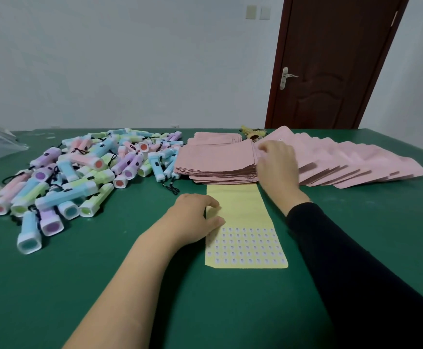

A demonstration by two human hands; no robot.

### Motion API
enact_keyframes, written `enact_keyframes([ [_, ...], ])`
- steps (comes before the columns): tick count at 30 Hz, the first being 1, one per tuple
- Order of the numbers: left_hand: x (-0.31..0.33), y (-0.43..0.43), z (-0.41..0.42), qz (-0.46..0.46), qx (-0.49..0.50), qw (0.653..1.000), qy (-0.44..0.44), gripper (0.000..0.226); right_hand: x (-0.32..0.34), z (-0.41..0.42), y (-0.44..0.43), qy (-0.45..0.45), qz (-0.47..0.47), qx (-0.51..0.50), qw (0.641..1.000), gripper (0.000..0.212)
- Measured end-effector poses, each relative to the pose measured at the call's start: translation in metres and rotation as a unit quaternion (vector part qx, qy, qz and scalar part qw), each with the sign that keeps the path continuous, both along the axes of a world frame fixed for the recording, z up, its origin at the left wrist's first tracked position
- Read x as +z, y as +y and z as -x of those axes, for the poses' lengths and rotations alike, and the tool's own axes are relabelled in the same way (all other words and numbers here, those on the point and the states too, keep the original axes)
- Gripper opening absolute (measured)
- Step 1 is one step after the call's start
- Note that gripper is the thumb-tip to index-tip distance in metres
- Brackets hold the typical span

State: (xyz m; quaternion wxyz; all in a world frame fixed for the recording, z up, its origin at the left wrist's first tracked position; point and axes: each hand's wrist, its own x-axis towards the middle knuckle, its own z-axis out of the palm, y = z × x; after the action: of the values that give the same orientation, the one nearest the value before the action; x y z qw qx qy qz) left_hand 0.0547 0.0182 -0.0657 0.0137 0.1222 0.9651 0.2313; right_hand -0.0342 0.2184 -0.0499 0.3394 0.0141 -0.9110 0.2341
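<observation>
Pinches with the left hand (192, 217), thumb and curled fingers closed on the left edge of the yellow sticker sheet (240, 210), flat on the green table (130, 285). Curls the right hand (277, 165) over the pouch stack (215, 159) just beyond; cannot tell whether gripping a pouch. Seems partway: upper half of the sheet bare, lower rows full, flashlight pile (79, 172) loose and unbagged, fanned pouches (356, 162) to the right.
</observation>
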Motion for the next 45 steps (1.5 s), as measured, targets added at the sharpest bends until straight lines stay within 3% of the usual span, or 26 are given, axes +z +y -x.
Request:
enact_keyframes([
  [2,-0.002,0.000,0.000,-0.014,0.022,0.999,0.020,0.042,-0.002,0.002,-0.025,-0.047,-0.139,0.049,0.988,0.041],
  [5,-0.005,0.001,0.001,0.002,0.023,0.999,0.032,0.039,0.002,0.012,-0.052,-0.135,-0.323,0.078,0.933,0.046],
  [8,-0.008,0.006,0.001,0.042,0.003,0.999,0.009,0.043,0.011,0.021,-0.064,-0.192,-0.407,0.036,0.892,0.032],
  [12,-0.013,0.012,0.002,0.055,0.005,0.998,0.005,0.048,0.004,0.023,-0.062,-0.156,-0.458,0.004,0.875,0.017],
  [18,-0.019,0.017,0.004,0.050,0.006,0.999,0.010,0.049,-0.006,0.025,-0.055,-0.094,-0.429,-0.022,0.898,0.020],
  [24,-0.021,0.021,0.003,0.055,0.006,0.998,0.003,0.051,-0.002,0.019,-0.050,-0.149,-0.351,0.005,0.924,0.018],
  [26,-0.020,0.022,0.001,0.042,0.008,0.999,0.003,0.055,0.007,0.013,-0.047,-0.108,-0.319,0.004,0.942,0.021],
  [28,-0.017,0.021,0.001,0.001,0.029,1.000,0.011,0.061,0.021,0.004,-0.044,-0.020,-0.182,0.011,0.983,0.026],
  [30,-0.010,0.018,0.004,-0.082,0.065,0.993,0.046,0.068,0.040,-0.011,-0.042,0.043,0.048,0.086,0.994,0.026],
  [32,0.000,0.011,0.006,-0.228,0.107,0.964,0.084,0.074,0.052,-0.026,-0.042,0.078,0.219,0.187,0.954,0.019],
  [36,0.019,-0.013,0.003,-0.537,0.178,0.821,0.074,0.078,0.052,-0.048,-0.044,0.023,0.378,0.278,0.883,0.012],
  [39,0.022,-0.027,0.004,-0.631,0.145,0.761,0.037,0.037,0.030,-0.053,-0.048,-0.075,0.457,0.297,0.835,0.022],
  [40,0.023,-0.027,0.004,-0.655,0.142,0.741,0.035,0.024,0.022,-0.054,-0.052,-0.123,0.508,0.314,0.793,0.024],
  [43,0.024,-0.024,0.005,-0.722,0.186,0.666,0.030,0.020,0.008,-0.061,-0.065,-0.236,0.657,0.427,0.575,0.029],
  [44,0.024,-0.023,0.005,-0.733,0.196,0.651,0.031,0.023,0.006,-0.064,-0.069,-0.253,0.667,0.444,0.543,0.028],
  [45,0.024,-0.022,0.005,-0.733,0.207,0.647,0.036,0.027,0.005,-0.065,-0.074,-0.263,0.665,0.446,0.539,0.026],
])
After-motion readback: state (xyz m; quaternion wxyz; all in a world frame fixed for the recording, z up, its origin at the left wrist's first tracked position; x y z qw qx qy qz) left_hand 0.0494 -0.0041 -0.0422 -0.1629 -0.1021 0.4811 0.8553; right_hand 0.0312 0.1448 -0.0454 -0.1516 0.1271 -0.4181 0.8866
